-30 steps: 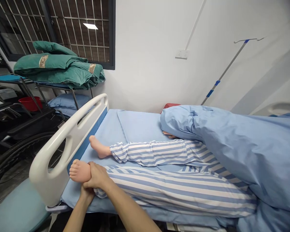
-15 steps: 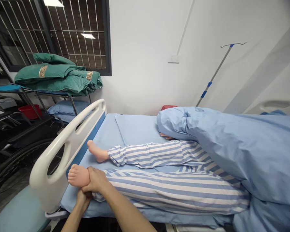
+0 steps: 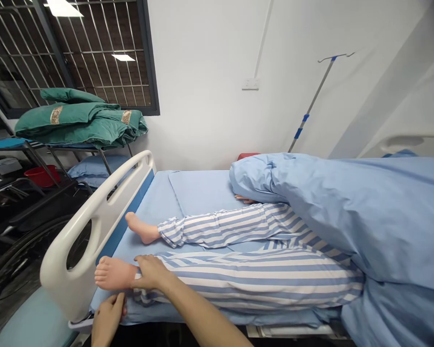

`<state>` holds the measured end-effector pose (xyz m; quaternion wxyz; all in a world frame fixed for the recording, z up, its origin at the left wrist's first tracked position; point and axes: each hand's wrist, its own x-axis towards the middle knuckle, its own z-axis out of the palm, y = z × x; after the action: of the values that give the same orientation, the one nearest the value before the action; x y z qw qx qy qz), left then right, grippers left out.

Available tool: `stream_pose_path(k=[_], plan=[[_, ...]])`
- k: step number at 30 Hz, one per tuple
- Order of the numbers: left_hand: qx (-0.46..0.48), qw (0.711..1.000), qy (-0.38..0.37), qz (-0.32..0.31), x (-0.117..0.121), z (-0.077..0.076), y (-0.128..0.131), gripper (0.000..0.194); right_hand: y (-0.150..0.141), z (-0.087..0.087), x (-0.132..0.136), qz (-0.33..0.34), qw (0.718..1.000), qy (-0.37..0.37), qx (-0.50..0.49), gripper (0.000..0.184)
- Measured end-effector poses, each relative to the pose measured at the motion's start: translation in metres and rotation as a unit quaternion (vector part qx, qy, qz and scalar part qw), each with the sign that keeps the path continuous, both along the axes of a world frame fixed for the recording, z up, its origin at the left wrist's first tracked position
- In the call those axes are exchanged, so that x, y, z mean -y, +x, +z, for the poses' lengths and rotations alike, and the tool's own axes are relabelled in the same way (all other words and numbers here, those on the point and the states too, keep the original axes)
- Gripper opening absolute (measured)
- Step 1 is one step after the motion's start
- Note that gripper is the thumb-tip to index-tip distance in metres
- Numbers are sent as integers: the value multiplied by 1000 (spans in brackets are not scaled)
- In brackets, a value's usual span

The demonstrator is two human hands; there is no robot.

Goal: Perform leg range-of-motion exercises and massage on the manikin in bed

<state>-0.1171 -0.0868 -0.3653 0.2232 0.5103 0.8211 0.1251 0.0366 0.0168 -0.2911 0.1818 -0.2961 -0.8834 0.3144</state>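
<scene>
Right hand [image 3: 152, 273] laid over ankle of near foot [image 3: 114, 274], right where cuff of striped pants [image 3: 246, 274] starts; thumb on the near side, fingers on the far side, how firm the grasp is can't be told. Left hand [image 3: 106, 315] lower, by near edge of bed [image 3: 206, 185], just below that foot and apart from it; fingers bent, palm side hidden, can't tell if it pinches anything. Near foot at foot end of bed, toes up and pointing to footboard [image 3: 54, 255], sole side not visible. Far foot [image 3: 142, 228] rests on the light blue sheet, untouched, near footboard too. Both legs stretched along the mattress, pants blue and white. Blue quilt [image 3: 329, 202] bunched over the upper part at right, a few fingers [image 3: 244, 199] poking out from under its edge. Something red [image 3: 248, 155] partly visible behind quilt. IV pole [image 3: 314, 99] beyond bed, socket [image 3: 250, 84] on wall. Left side: wheelchair [image 3: 47, 205] next to footboard, green folded bedding [image 3: 83, 123] stacked below barred window [image 3: 104, 48], blue pillows [image 3: 97, 166] underneath, red bucket [image 3: 43, 176] beside them.
</scene>
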Motion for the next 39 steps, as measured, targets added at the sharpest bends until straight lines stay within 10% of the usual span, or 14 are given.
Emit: stream_pose_path(k=[7, 16, 22, 29, 39], plan=[[65, 988, 140, -19, -24, 50, 60, 30, 103, -14, -38, -96, 994, -1, 48, 37], [-46, 946, 267, -179, -132, 52, 94, 37, 206, -17, -81, -129, 971, -70, 190, 38], [-142, 947, 173, -230, -215, 38, 98, 74, 258, -12, -112, -122, 956, -67, 260, 39], [-305, 908, 29, -288, -227, 32, 79, 67, 294, -35, -129, -128, 958, -139, 217, 35], [-326, 885, 18, -332, -257, 138, 78, 60, 298, -56, -126, -142, 950, -227, 162, 29]])
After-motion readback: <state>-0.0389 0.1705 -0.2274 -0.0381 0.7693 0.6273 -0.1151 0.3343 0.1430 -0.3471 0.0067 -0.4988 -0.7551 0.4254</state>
